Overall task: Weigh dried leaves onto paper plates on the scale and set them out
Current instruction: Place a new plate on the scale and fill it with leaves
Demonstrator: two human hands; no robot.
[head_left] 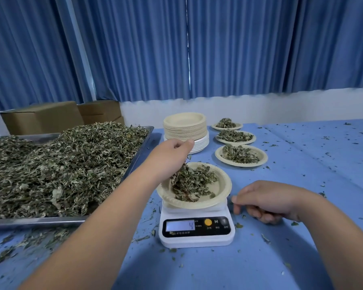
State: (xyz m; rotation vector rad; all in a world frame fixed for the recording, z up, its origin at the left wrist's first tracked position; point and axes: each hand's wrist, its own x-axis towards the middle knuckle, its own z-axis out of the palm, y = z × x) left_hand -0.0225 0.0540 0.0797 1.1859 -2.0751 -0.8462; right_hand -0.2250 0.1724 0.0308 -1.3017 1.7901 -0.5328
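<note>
A white digital scale stands on the blue table, its display reading 4. On it lies a paper plate with a loose heap of dried leaves. My left hand hovers over the plate's left side, fingers curled down around a bunch of leaves that hangs into the heap. My right hand rests on the table just right of the scale, fingers loosely curled, holding nothing. A big metal tray piled with dried leaves sits at the left.
A stack of unused paper plates stands behind the scale. Three filled plates form a row toward the back right. Cardboard boxes stand behind the tray. Leaf crumbs litter the blue tablecloth. Blue curtains hang behind.
</note>
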